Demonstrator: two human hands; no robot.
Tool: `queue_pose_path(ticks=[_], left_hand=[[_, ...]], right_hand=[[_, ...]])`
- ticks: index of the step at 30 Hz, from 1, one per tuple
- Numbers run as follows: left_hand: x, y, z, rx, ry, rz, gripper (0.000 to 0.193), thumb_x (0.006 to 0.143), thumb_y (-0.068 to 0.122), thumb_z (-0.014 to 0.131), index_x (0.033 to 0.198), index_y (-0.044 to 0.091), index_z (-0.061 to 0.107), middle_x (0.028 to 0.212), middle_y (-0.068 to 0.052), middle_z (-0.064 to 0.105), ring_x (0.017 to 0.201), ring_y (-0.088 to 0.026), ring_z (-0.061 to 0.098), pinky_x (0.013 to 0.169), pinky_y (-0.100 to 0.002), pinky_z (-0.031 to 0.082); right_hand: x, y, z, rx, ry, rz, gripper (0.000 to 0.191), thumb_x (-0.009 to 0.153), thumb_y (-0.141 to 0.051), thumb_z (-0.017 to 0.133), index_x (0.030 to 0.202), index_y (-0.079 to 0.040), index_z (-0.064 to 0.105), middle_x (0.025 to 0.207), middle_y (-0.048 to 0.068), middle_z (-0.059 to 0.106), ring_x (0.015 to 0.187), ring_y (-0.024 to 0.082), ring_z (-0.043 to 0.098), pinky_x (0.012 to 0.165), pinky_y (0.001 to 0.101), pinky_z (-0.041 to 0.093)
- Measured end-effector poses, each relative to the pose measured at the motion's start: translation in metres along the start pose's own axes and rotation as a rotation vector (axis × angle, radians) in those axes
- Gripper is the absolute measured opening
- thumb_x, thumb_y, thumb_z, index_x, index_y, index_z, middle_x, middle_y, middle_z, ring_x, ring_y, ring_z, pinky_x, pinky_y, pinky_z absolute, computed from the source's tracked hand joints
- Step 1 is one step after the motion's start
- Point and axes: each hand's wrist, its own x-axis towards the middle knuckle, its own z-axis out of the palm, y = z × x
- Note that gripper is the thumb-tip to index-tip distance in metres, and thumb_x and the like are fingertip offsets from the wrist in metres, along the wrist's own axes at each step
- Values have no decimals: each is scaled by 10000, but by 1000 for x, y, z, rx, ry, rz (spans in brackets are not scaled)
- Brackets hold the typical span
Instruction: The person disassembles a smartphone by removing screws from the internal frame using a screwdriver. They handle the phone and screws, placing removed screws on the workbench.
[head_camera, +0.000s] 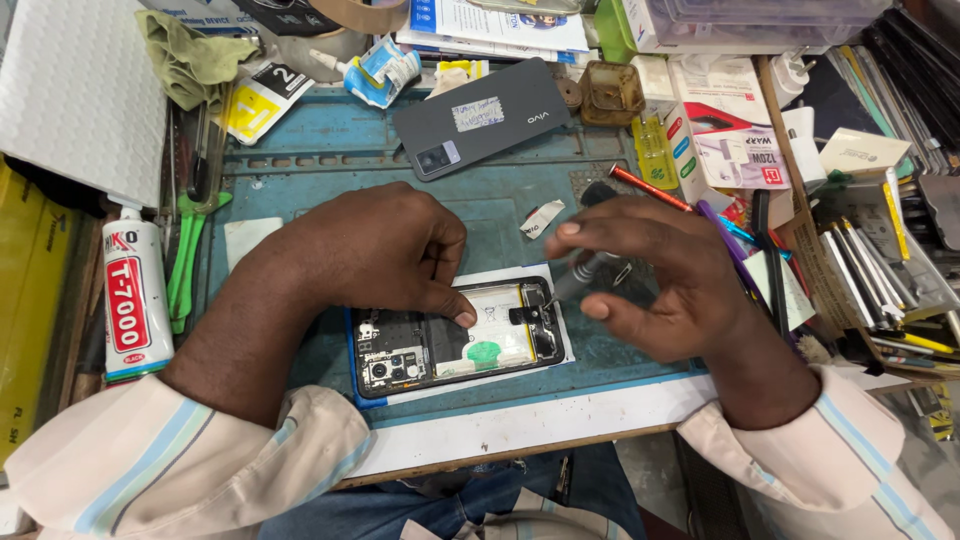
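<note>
An opened phone (455, 340) with its back cover off lies on a white sheet on the blue work mat (330, 160), showing its battery and circuit boards. My left hand (375, 250) rests on the phone's upper edge and presses its thumb onto the battery. My right hand (650, 275) grips a grey screwdriver (580, 278), whose tip touches the phone's right end.
The dark grey back cover (485, 117) lies at the mat's far side. A white glue tube (130, 300) and green tweezers (185, 260) lie at the left. Boxes (725, 130), pens and tools (860, 270) crowd the right side. A green cloth (190, 60) sits at the back left.
</note>
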Motion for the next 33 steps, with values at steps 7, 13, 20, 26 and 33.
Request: queue_pose_path(ticks=[7,13,20,26,33], left_hand=[[1,1,0,10,17,18,401,640,438,953,695,127,705,620,-15,723,582,-183,696,558,-377,514],[1,1,1,22,11,-3,410,637,445,956,690,126,703,614,-18,717,579,-188,695,557,-382,511],[0,-1,0,9,22,10,397,625,432,945,673,120,704,615,-19,718,582,-189,695,557,-382,510],[-2,-1,0,3,21,14,409,630,439,958,692,122,708,621,-24,721,585,-193,696,558,-381,510],[-3,1,-2,-5,14,4,409,634,431,958,643,108,707,620,-25,726,580,-189,700,557,-381,512]], right_hand=[[3,-1,-4,-75,-1,-62,509,851,-158,831,1301,-92,602,1066,132,733,958,245,750,817,339,596],[0,-1,-1,-92,-12,23,562,843,-159,877,1335,-85,615,1049,100,752,916,206,776,789,307,604],[2,0,-1,-137,12,48,534,838,-125,882,1314,-98,642,1017,83,746,839,199,756,724,297,572],[5,-4,0,94,-51,6,502,915,-26,709,1385,-56,536,1103,104,746,986,238,774,872,354,620],[2,1,0,80,-41,-2,568,872,-42,779,1390,-70,549,1124,135,732,991,238,764,861,337,631]])
